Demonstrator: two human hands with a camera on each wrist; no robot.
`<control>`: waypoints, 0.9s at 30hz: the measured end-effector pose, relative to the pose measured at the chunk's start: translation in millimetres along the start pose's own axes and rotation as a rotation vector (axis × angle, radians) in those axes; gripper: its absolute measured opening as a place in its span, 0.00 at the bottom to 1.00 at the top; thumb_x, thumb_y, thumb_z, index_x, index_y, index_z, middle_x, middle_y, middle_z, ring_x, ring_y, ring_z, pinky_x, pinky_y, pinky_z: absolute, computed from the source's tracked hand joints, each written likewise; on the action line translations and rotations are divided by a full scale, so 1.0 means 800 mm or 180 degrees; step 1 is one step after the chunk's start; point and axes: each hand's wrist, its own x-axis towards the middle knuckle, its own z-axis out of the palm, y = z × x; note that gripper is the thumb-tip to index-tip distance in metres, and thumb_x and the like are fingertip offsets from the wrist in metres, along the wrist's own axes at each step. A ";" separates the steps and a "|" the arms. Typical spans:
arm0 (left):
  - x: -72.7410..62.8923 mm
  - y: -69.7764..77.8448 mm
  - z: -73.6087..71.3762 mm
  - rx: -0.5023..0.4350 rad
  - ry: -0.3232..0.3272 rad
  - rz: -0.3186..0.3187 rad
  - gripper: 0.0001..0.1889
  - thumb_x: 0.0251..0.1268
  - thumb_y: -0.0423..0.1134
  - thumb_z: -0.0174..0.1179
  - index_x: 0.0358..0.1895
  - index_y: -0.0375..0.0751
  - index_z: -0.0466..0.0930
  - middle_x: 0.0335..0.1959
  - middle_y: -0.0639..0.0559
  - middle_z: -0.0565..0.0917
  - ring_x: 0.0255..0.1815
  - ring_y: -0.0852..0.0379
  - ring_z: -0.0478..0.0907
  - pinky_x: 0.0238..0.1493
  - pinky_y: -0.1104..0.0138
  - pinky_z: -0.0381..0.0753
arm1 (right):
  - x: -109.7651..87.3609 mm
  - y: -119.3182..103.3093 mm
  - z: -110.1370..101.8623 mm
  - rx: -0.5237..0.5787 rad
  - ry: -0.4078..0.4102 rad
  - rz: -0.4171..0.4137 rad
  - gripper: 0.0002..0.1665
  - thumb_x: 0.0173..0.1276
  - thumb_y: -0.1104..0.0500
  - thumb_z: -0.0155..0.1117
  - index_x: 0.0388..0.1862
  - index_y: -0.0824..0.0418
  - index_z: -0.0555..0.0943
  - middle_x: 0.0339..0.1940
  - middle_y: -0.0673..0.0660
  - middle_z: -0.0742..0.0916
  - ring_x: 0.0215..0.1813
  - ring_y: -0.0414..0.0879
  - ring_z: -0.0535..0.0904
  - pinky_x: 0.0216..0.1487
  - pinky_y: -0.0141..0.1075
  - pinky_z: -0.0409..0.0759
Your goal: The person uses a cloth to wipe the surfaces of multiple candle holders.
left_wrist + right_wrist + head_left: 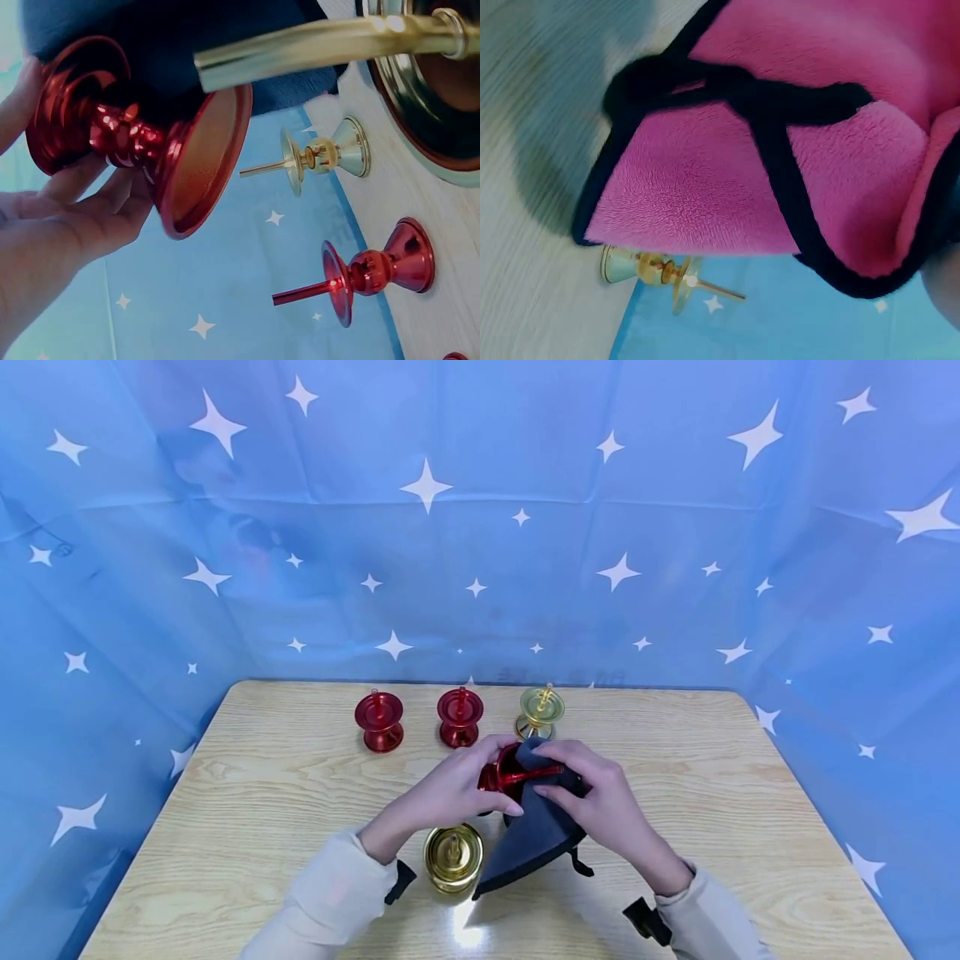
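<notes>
My left hand (450, 787) grips a shiny red candlestick (127, 139) around its narrow middle, thumb on one side and fingers beneath. The candlestick is tilted over, its spike pointing right in the head view. My right hand (603, 793) holds a cloth (528, 839), dark grey on one face and pink on the other with black edging, between thumb and fingers. The cloth lies against the candlestick's dish and around the spike, covering part of both. Close by the left wrist, a gold candlestick (453, 857) stands on the table.
Along the back of the wooden table (247, 827) stand two red candlesticks, a left one (378, 714) and a middle one (460, 710), and a pale gold candlestick (542, 706). A blue curtain (480, 543) with white stars hangs behind the table.
</notes>
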 end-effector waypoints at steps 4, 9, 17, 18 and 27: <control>0.000 -0.002 0.001 -0.0188 -0.0139 -0.0073 0.37 0.54 0.39 0.66 0.64 0.32 0.57 0.49 0.45 0.78 0.47 0.58 0.75 0.48 0.68 0.73 | -0.003 0.003 0.003 -0.0070 0.0024 -0.0028 0.26 0.41 0.74 0.73 0.43 0.60 0.81 0.43 0.54 0.83 0.46 0.50 0.79 0.52 0.23 0.70; 0.001 -0.001 0.002 -0.0296 -0.0126 -0.0012 0.34 0.52 0.38 0.66 0.61 0.32 0.59 0.49 0.44 0.79 0.48 0.58 0.76 0.50 0.68 0.73 | -0.005 0.002 0.005 0.0159 0.0037 0.0141 0.24 0.43 0.72 0.73 0.42 0.60 0.82 0.42 0.54 0.84 0.47 0.50 0.79 0.52 0.24 0.71; 0.002 -0.002 0.003 -0.0074 0.0029 0.0096 0.32 0.50 0.39 0.68 0.59 0.36 0.65 0.51 0.47 0.77 0.48 0.57 0.75 0.49 0.66 0.74 | -0.006 0.000 0.005 0.0542 0.0036 0.0424 0.21 0.45 0.73 0.72 0.41 0.62 0.82 0.41 0.55 0.84 0.48 0.46 0.78 0.48 0.25 0.74; 0.003 -0.003 0.003 -0.0041 0.0041 0.0107 0.32 0.50 0.40 0.68 0.59 0.36 0.65 0.51 0.47 0.77 0.48 0.57 0.75 0.49 0.66 0.75 | -0.006 0.000 0.005 0.0581 0.0032 0.0439 0.20 0.45 0.73 0.72 0.40 0.62 0.82 0.41 0.55 0.84 0.47 0.45 0.78 0.48 0.25 0.74; 0.006 -0.004 0.005 0.0163 0.0108 0.0117 0.33 0.49 0.41 0.69 0.59 0.34 0.67 0.49 0.46 0.79 0.47 0.56 0.76 0.49 0.65 0.75 | -0.008 0.003 0.000 0.0857 -0.0012 0.0716 0.16 0.49 0.71 0.70 0.39 0.61 0.82 0.40 0.55 0.84 0.47 0.41 0.77 0.44 0.28 0.77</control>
